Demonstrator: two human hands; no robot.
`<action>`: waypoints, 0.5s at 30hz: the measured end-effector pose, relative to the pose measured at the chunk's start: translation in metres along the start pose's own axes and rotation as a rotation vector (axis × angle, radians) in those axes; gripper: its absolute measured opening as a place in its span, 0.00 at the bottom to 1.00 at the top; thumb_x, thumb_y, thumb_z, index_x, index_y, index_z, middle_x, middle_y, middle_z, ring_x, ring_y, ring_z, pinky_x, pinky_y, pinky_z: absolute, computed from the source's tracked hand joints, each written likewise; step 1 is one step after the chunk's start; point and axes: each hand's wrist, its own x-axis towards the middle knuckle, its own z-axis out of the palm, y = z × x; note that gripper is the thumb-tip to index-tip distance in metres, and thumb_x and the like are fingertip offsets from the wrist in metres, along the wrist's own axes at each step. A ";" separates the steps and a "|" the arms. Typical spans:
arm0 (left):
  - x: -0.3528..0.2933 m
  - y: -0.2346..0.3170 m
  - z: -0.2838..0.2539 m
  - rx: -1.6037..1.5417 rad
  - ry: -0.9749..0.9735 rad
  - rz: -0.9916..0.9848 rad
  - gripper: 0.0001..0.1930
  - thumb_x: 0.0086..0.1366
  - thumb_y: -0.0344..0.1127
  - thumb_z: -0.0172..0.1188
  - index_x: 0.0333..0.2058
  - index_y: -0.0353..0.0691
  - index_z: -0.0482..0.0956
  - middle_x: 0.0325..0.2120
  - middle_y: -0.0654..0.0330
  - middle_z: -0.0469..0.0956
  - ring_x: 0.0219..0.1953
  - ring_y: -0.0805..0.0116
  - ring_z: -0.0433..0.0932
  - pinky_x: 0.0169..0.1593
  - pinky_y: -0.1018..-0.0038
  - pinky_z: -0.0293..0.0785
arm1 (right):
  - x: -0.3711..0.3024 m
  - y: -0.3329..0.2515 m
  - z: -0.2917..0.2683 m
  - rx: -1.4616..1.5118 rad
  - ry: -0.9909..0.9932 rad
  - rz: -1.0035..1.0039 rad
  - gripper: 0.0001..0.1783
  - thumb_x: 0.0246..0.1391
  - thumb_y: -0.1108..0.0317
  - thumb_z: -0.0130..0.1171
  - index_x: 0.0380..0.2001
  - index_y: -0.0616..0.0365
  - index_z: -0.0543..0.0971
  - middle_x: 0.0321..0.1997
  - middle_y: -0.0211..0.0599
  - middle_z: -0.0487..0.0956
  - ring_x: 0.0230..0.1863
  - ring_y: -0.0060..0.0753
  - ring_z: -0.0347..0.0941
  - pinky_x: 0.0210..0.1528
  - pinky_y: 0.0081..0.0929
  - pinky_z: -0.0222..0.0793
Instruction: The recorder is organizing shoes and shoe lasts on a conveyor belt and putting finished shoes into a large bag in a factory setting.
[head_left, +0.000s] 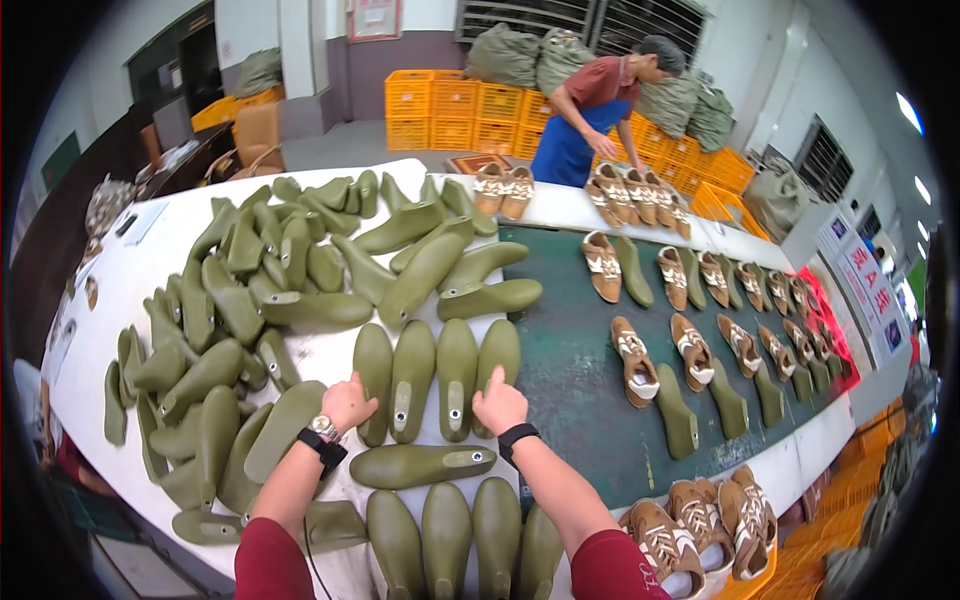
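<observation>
A worker's two hands rest on a row of four olive-green shoe lasts (436, 378) standing side by side on a white table (160, 262). The left hand (347, 402), a watch at its wrist, lies loosely closed against the leftmost last of the row, gripping nothing that can be seen. The right hand (499, 404), a black band at its wrist, is closed with one finger raised against the rightmost last.

The step in hand looks like squaring up the row; a next move would call for a firm grip on a last from the heap (240, 300) at far left, turned to match the others.

One last lies crosswise (420, 465) just near of the row, and another row (455, 535) stands at the near edge.

To the right runs a dark green belt (570, 380) carrying brown-and-white shoes (636, 362), many with a bare last beside them. More shoes are bunched at the near right (700, 525).

At the far end a co-worker (595, 115) in a red shirt and blue apron bends over shoes on the table. Behind stand stacked yellow crates (450, 110) and bulging green sacks (505, 55), against a pale wall with louvred windows. Red light glows at the belt's right end (835, 330).
</observation>
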 end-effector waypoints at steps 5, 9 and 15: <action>0.004 -0.017 0.014 -0.080 0.017 0.014 0.33 0.54 0.49 0.55 0.49 0.25 0.62 0.26 0.40 0.77 0.31 0.45 0.77 0.38 0.58 0.73 | -0.001 -0.007 0.005 0.098 0.020 0.017 0.31 0.46 0.58 0.51 0.51 0.66 0.60 0.26 0.52 0.78 0.30 0.52 0.76 0.33 0.44 0.72; 0.012 -0.016 0.028 -0.191 0.115 0.010 0.35 0.58 0.51 0.52 0.55 0.30 0.54 0.26 0.38 0.77 0.32 0.41 0.76 0.38 0.55 0.72 | 0.002 -0.009 0.003 0.113 0.022 0.025 0.32 0.46 0.59 0.51 0.52 0.66 0.59 0.26 0.52 0.78 0.30 0.52 0.76 0.34 0.45 0.72; 0.010 -0.019 0.036 -0.173 0.134 -0.071 0.37 0.59 0.54 0.50 0.56 0.32 0.53 0.29 0.36 0.76 0.34 0.39 0.76 0.39 0.54 0.71 | -0.010 -0.013 -0.004 0.101 -0.085 0.049 0.39 0.49 0.52 0.52 0.57 0.65 0.54 0.33 0.53 0.78 0.36 0.52 0.76 0.39 0.42 0.71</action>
